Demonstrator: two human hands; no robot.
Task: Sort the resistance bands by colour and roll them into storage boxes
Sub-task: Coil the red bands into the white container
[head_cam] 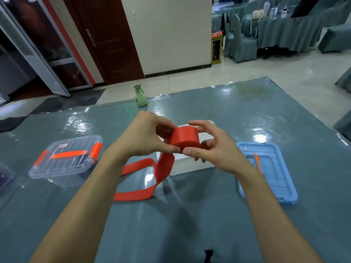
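Partway, by my reading: one red band (185, 138) is in hand, mostly wound into a thick roll and held in the air above the middle of the table (209, 215). The left hand (150, 135) pinches the roll's near-left edge, thumb against fingers, clamped on the band. The right hand (212, 147) curls round the roll's right side with the thumb on the near face, also gripping it. A loose tail (163, 168) hangs from under the roll, twists once and lies on the table toward the near edge; that length is not yet wound. Directly below the hands sits a white box (190, 164), open. The hands hide its inside, so I cannot tell whether anything is in it. It is the likely home for this roll, though that is a guess. A blue lid (269, 171) lies flat toward the right edge, off any box, with a thin orange piece (258, 164) on it. A clear box (64, 162) with orange latches sits toward the left edge, lid on; something dark shows through, not identifiable. A purple shape (5, 175) sits at the left edge, cut off by the frame. Left to do, as I judge it: wind the tail, box the roll, then other colours if any. Writing: a red-and-white sticker (63, 146) on the clear box's lid and a pale sticker (245, 148) at the blue lid's far corner, both too small to read. No brand legible.
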